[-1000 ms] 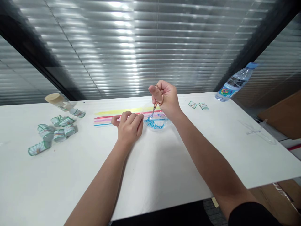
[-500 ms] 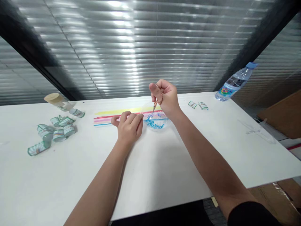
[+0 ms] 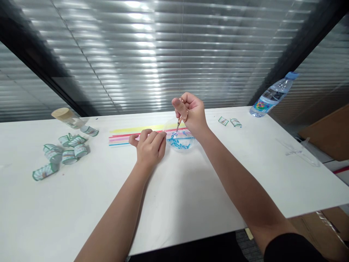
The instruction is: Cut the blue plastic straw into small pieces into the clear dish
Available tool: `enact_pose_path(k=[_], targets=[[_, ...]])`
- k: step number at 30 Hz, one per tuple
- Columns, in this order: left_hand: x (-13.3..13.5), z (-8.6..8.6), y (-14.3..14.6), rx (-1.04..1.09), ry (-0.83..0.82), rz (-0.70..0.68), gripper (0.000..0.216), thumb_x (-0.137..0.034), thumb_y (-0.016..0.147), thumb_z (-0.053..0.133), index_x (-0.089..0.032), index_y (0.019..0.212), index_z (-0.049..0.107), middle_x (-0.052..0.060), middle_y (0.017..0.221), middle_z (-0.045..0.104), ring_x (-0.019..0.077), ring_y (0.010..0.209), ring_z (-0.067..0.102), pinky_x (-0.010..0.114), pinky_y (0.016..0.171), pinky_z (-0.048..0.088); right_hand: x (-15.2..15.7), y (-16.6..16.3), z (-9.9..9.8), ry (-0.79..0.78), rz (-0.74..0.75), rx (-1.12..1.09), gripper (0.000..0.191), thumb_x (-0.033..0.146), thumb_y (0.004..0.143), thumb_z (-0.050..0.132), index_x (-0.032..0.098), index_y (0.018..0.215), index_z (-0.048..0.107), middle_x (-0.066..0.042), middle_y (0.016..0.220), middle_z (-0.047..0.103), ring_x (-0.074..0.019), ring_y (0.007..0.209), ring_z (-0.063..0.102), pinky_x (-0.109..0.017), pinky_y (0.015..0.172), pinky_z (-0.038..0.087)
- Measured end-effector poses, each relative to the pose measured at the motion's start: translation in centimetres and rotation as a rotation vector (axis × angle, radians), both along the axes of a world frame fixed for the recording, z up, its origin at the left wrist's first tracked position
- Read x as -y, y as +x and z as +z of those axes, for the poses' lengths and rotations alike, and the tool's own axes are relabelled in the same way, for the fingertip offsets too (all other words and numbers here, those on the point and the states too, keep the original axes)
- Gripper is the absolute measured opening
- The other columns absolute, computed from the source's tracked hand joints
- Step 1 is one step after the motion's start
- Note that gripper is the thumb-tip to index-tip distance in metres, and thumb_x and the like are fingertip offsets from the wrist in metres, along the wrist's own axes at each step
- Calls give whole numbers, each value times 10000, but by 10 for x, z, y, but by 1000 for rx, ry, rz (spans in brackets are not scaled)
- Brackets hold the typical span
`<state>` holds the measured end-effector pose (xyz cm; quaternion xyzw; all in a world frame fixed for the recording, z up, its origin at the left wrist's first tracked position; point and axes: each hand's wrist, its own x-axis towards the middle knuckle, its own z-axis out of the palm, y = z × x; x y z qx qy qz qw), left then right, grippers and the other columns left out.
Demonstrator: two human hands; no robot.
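Note:
A pair of rose-gold scissors point(image 3: 179, 123) is held in my right hand point(image 3: 192, 111), with finger and thumb at the handle loops. Its blades point down into a clear plastic bowl point(image 3: 192, 144) holding several small blue cut pieces point(image 3: 178, 144) and a few purplish ones. Against the bowl's left rim rests my left hand point(image 3: 151, 146), its fingers bent and closed at the edge; the thumb is mostly hidden. Beneath the left hand and bowl lie long thin coloured strips, straw-like, in yellow point(image 3: 131, 129), red point(image 3: 120, 135), pink and blue point(image 3: 117, 144).
On the left are several green-and-white printed wrappers or small rolls point(image 3: 69, 156) and a clear jar with a tan lid point(image 3: 62, 113). Two small packets point(image 3: 223, 120) and a water bottle point(image 3: 268, 98) stand or lie to the right. Clear plastic point(image 3: 300, 153) lies near the right edge.
My right hand and the scissors have shifted very slightly to the left. My left hand stays in place at the bowl's rim.

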<state>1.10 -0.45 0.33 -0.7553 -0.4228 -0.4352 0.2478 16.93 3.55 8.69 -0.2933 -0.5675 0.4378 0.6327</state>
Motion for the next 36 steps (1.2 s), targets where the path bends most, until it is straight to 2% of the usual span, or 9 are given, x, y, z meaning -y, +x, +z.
enact_pose_path(k=[14, 19, 23, 28, 36], targets=[[0, 0, 0, -12, 31, 10, 91, -154, 846, 577, -237, 845, 616, -50, 607, 628, 190, 784, 584, 388, 813, 161, 3, -1, 1, 15, -71, -10, 545, 576, 677, 711, 214, 561, 321, 106, 404, 310, -37, 408, 408, -190, 424, 320], [-1, -1, 0, -13, 44, 6, 91, -150, 840, 583, -236, 852, 610, -52, 618, 629, 186, 775, 585, 387, 804, 164, 4, 3, 4, 5, -74, 12, 533, 584, 694, 695, 215, 577, 328, 92, 452, 342, -37, 432, 399, -193, 420, 331], [-1, -2, 0, -6, 20, 2, 94, -153, 843, 574, -238, 844, 612, -48, 624, 635, 191, 783, 586, 390, 810, 159, 5, 5, 7, 33, -49, 28, 506, 603, 671, 702, 221, 641, 372, 89, 514, 367, -36, 455, 352, -196, 415, 308], [1, 0, 0, -32, 18, -6, 89, -162, 847, 574, -237, 864, 620, -44, 634, 643, 189, 780, 585, 387, 802, 162, 6, 1, 6, 55, 6, 31, 505, 635, 675, 677, 226, 670, 380, 76, 551, 374, -53, 510, 377, -206, 449, 329], [1, 1, 1, -9, -11, -26, 102, -171, 858, 559, -245, 873, 627, -32, 637, 647, 193, 775, 583, 392, 796, 164, 7, -2, 2, -13, 58, 44, 497, 619, 686, 682, 224, 648, 382, 77, 527, 375, -64, 512, 366, -230, 496, 361]])
